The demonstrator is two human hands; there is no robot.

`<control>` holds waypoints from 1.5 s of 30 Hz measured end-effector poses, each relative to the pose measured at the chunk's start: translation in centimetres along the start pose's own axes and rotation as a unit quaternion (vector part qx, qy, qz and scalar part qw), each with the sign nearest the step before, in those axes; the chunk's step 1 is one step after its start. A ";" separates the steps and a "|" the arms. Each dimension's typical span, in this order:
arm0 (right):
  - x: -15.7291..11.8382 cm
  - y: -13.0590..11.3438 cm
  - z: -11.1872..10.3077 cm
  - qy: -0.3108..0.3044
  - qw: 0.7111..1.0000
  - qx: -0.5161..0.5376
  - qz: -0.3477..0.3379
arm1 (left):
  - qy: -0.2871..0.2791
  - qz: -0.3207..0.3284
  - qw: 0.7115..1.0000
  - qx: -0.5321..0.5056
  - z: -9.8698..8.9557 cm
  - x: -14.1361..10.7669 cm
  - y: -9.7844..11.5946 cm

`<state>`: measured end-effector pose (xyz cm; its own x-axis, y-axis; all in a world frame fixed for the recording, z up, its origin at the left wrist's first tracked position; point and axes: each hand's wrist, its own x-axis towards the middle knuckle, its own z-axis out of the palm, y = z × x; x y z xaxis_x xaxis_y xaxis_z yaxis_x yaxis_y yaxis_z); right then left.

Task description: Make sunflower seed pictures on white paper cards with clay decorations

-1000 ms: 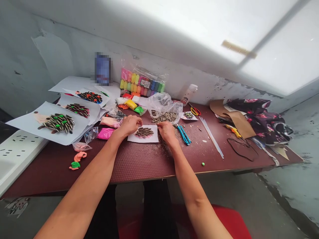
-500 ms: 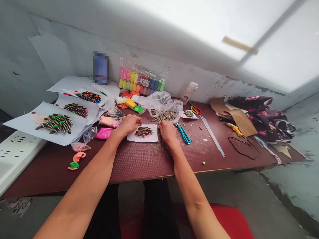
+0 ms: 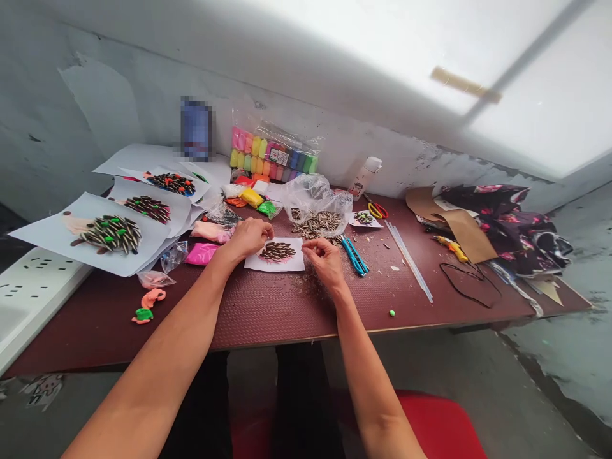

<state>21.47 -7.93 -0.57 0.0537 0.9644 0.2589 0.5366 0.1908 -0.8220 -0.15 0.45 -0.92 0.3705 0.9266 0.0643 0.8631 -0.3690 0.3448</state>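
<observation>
Since half a second ago, the right hand (image 3: 327, 260) has changed its pose: its fingers, which were curled beside the white card (image 3: 297, 261), are now straighter and reach to the right edge of this card. Its thumb and forefinger come near to each other, but I cannot tell whether they pinch something. The left hand (image 3: 249, 236) stays at the upper left corner of the card, with the fingers bent; their tips are partly hidden, so I cannot tell if they are closed on anything. Between the two hands, the card lies flat on the dark red table (image 3: 287, 312), and it carries rows of striped seeds (image 3: 277, 251) over a pink base. Just behind the right hand is a heap of loose seeds (image 3: 321, 223), with a clear plastic bag (image 3: 313, 191) around it. Beside this hand lies a blue cutter (image 3: 354, 256). Near the left hand are a bright pink packet (image 3: 201, 253) and a paler one (image 3: 210, 231). Farther to the left, sheets with seed-covered shapes (image 3: 112, 234) overlap; farther to the right there are scissors (image 3: 377, 210) and clear sticks (image 3: 410, 262).
</observation>
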 end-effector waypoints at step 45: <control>-1.4 -1.4 2.0 -0.072 0.975 -0.209 -0.036 | -0.001 -0.004 1.000 0.010 0.0 0.0 0.3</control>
<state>18.98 -9.15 -0.81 -0.1000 0.9728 0.2090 0.8325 0.1968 -0.5180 0.09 0.35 -0.81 0.3650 0.9291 0.0597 0.8724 -0.3637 0.3265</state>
